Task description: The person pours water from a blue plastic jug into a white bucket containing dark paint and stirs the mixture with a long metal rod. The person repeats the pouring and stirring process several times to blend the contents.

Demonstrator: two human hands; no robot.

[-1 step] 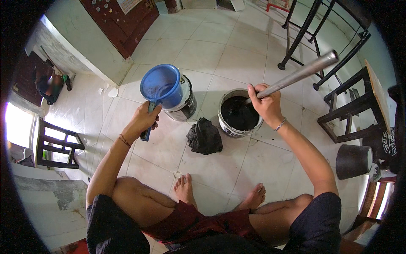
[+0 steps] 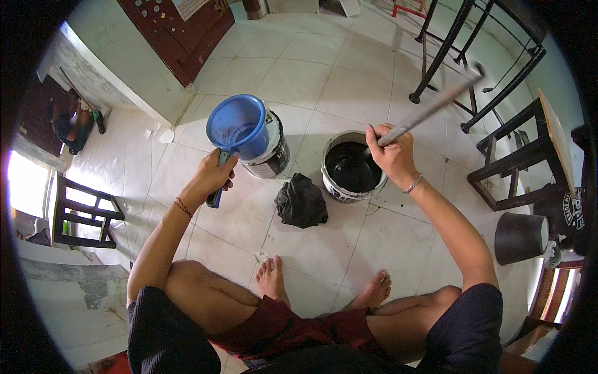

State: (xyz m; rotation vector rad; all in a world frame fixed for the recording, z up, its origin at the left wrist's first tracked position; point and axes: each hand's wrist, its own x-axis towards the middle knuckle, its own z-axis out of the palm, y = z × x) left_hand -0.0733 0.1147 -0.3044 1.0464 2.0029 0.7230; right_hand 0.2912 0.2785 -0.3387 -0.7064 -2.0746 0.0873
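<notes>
My left hand (image 2: 215, 174) is closed round the handle of a blue plastic dipper (image 2: 240, 118). The dipper's bowl is over a white bucket (image 2: 278, 153) and hides most of its top. To the right, a second bucket (image 2: 327, 177) holds thick, glossy black liquid (image 2: 352, 168). My right hand (image 2: 393, 153) grips a long grey metal rod (image 2: 430, 107) above that bucket's right rim. The rod slants up to the right, and its lower end goes into the black liquid. A crumpled black bag or cloth (image 2: 301, 201) lies on the floor between the buckets, nearer me.
Pale tiles (image 2: 299, 75) cover the floor. At the right are a black metal frame (image 2: 439, 53), a wooden stool (image 2: 520, 156) and a dark bucket (image 2: 522, 238). A dark wooden stool (image 2: 87, 212) stands left. A person (image 2: 78, 124) is at the far left.
The rod's upper end has swung a little to the left and away from me. My left hand and the dipper have not moved.
</notes>
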